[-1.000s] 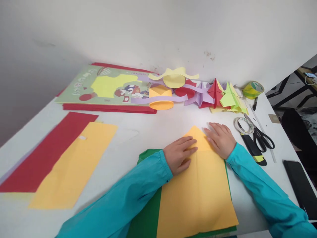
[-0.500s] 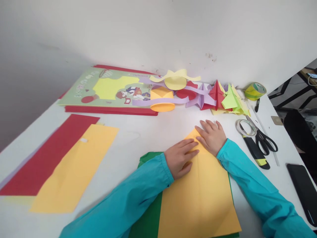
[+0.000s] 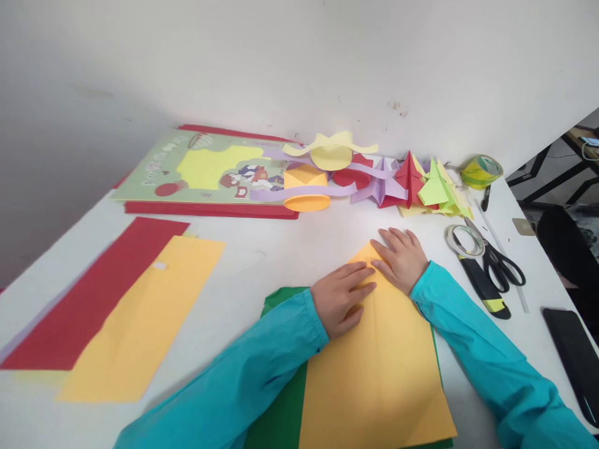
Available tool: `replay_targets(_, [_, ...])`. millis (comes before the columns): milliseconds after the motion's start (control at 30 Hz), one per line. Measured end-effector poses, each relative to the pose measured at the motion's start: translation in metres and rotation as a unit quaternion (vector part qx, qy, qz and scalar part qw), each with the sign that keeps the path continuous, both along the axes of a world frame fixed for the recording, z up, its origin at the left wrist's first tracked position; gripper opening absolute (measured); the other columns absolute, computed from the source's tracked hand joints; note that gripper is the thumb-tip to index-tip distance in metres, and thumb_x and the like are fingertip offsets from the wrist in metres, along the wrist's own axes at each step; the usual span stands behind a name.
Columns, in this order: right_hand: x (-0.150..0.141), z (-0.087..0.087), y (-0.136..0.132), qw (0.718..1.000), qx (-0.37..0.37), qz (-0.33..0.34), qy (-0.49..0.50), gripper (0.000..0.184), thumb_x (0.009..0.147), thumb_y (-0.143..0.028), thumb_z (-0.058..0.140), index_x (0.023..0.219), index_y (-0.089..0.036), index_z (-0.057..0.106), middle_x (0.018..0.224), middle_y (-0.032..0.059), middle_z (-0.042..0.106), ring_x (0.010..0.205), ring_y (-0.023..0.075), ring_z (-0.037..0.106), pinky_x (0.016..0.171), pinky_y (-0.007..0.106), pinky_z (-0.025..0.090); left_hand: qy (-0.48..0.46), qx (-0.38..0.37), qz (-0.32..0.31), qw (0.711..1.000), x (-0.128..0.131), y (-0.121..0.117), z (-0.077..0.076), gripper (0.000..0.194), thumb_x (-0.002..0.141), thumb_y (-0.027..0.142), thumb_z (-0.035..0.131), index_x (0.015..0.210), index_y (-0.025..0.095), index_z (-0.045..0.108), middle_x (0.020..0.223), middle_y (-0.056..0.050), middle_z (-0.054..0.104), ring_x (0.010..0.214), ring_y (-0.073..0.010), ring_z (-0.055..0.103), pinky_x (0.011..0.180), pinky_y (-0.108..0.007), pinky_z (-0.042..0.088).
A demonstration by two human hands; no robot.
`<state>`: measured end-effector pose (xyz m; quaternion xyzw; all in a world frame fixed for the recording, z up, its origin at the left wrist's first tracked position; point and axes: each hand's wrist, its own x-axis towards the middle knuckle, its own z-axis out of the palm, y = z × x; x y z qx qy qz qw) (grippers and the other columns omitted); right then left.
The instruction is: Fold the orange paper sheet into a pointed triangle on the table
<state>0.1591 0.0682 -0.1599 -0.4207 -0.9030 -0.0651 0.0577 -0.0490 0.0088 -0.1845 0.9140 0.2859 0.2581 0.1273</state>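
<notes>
An orange paper sheet (image 3: 379, 368) lies in front of me on top of a green sheet (image 3: 276, 424), its far end folded to a point. My left hand (image 3: 339, 297) rests flat on the left fold of that point. My right hand (image 3: 399, 259) presses flat on the right fold, fingers spread toward the tip. Both arms wear teal sleeves. Neither hand grips anything.
Red paper (image 3: 88, 293) and orange paper (image 3: 140, 318) strips lie at the left. A craft paper pack (image 3: 201, 171) and several folded paper shapes (image 3: 412, 178) line the wall. Scissors (image 3: 498, 262), a tape ring (image 3: 463, 240), a tape roll (image 3: 482, 169) and a black phone (image 3: 571, 352) sit at the right.
My right hand slid left along the right fold, from the sheet's right edge to the tip. My left hand stayed in place.
</notes>
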Motion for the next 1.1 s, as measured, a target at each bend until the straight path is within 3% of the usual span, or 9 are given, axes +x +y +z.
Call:
replay_targets(600, [0.0014, -0.0023, 0.0013, 0.999, 0.018, 0.011, 0.048, 0.037, 0.096, -0.041, 0.040, 0.116, -0.021, 0.064, 0.128, 0.0101, 0.058, 0.121, 0.0268, 0.046, 0.104, 0.048, 0.025, 0.003, -0.007, -0.001, 1.000, -0.0007, -0.0001, 0.0024, 0.043, 0.078, 0.021, 0.048, 0.120, 0.011, 0.054, 0.132, -0.019, 0.049, 0.126, -0.0333, 0.040, 0.101, -0.054, 0.041])
replay_targets(867, [-0.0020, 0.0011, 0.0010, 1.000, -0.010, 0.006, 0.000, 0.047, 0.096, -0.046, 0.036, 0.135, -0.023, 0.048, 0.139, 0.0133, 0.047, 0.127, 0.0314, 0.039, 0.102, 0.053, 0.027, -0.004, 0.007, 0.005, 1.000, 0.0003, -0.0003, -0.0020, 0.044, 0.078, 0.021, 0.047, 0.120, 0.011, 0.054, 0.131, -0.019, 0.049, 0.127, -0.0338, 0.039, 0.101, -0.054, 0.041])
replay_targets(1100, [-0.0005, 0.0021, 0.0014, 1.000, -0.030, 0.000, -0.002, 0.044, 0.096, -0.045, 0.035, 0.133, -0.025, 0.051, 0.142, 0.0119, 0.044, 0.129, 0.0313, 0.037, 0.101, 0.055, 0.027, -0.002, -0.007, -0.001, 1.000, -0.0005, -0.0001, 0.0004, 0.045, 0.078, 0.021, 0.047, 0.122, 0.013, 0.052, 0.133, -0.019, 0.048, 0.127, -0.0335, 0.039, 0.100, -0.055, 0.041])
